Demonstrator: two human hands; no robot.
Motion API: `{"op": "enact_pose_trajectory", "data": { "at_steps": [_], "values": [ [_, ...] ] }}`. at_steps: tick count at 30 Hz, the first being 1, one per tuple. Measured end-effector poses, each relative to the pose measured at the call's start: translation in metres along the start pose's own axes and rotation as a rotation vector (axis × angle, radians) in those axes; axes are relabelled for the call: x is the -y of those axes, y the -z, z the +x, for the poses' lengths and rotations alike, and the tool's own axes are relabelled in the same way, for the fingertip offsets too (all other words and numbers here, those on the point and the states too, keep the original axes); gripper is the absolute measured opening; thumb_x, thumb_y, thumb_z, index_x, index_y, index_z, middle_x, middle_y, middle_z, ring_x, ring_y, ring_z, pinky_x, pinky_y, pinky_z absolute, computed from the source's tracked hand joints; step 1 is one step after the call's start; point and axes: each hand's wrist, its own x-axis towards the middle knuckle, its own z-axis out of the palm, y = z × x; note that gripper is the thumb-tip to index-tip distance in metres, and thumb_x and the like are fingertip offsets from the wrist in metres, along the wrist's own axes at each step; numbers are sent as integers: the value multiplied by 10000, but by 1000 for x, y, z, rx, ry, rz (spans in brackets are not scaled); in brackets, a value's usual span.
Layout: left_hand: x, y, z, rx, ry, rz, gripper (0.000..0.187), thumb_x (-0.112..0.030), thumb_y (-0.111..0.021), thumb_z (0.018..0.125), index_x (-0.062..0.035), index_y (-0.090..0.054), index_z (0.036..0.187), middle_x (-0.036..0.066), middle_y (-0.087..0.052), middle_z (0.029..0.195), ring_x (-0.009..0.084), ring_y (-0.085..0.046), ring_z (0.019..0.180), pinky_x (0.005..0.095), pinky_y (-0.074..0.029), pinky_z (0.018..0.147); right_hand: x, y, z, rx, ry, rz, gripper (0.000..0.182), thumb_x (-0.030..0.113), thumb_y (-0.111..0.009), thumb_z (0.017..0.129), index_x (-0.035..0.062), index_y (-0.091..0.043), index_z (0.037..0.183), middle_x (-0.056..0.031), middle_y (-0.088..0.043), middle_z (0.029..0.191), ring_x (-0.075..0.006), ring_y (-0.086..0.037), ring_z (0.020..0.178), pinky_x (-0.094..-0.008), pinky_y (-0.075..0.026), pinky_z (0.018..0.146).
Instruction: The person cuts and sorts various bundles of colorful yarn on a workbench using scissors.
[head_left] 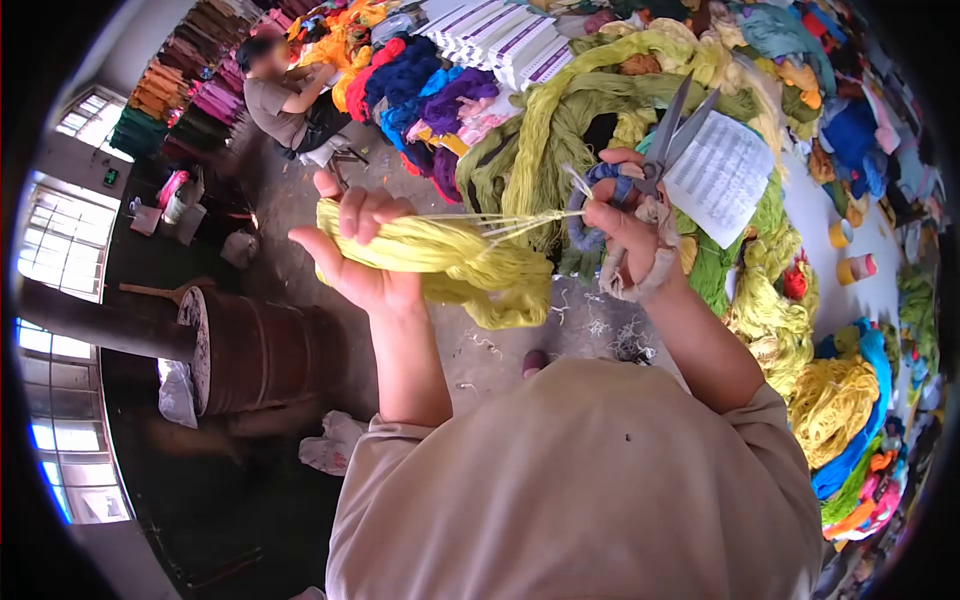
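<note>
A skein of yellow-green yarn [440, 260] hangs across my left hand [362, 240], whose fingers curl over its near end. Pale tie strands [520, 222] stretch from the skein to my right hand [625, 225], where thumb and finger pinch them. The same hand carries scissors [662, 150] with cloth-wrapped handles; their blades point up and stand apart. Part of the handles is hidden by my fingers. Right behind the blades lies a printed paper sheet [722, 178] on heaped green yarn [560, 130].
Heaps of coloured yarn cover the table on the right, with yarn cones [856, 269] near its edge. A rusty barrel [265, 350] with a pipe stands at left. Another person [278, 100] sits beside the far yarn. Thread scraps [600, 328] litter the floor.
</note>
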Motion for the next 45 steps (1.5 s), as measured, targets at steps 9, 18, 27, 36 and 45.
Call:
{"op": "enact_pose_trajectory", "data": {
  "at_steps": [9, 18, 27, 36, 45],
  "values": [
    [20, 55, -18, -319, -16, 791, 1010, -769, -572, 790, -68, -344, 1480, 104, -509, 1381, 259, -519, 1232, 419, -401, 1087, 5, -14, 21, 79, 53, -187, 501, -27, -736, 821, 69, -531, 1269, 2, -618, 855, -68, -560, 784, -224, -449, 713],
    [51, 82, 0, -582, -2, 326, 273, -269, -601, 992, -124, -591, 1223, -38, -584, 736, 125, -599, 731, 393, -466, 969, -98, 45, -12, 60, -374, -272, 455, 83, -764, 836, 72, -580, 1252, 8, -606, 834, -97, -579, 741, -245, -470, 684],
    [73, 99, 33, -580, -58, 429, 103, -223, -580, 1012, -124, -555, 1009, -45, -444, 676, 101, -436, 602, 338, -470, 843, -54, 1, -60, 317, -1001, 160, 789, 704, -350, 954, 56, -487, 1382, -117, -689, 1016, -181, -681, 857, -352, -556, 797],
    [74, 31, -32, -109, -62, 731, 214, -340, -550, 1007, -127, -543, 1017, -24, -479, 681, 150, -575, 741, 524, -201, 1206, -59, -22, -40, 231, -200, -453, 379, 384, -629, 966, 45, -575, 1125, -49, -571, 794, -133, -524, 728, -308, -447, 662],
    [7, 66, -45, -104, 294, 419, 361, -398, -514, 1018, -107, -448, 816, -34, -398, 516, 122, -472, 515, 485, -302, 1170, -96, -32, -37, 447, -51, -834, 360, 417, -624, 964, 59, -644, 991, -19, -595, 664, -91, -570, 586, -275, -464, 546]
  ]
}}
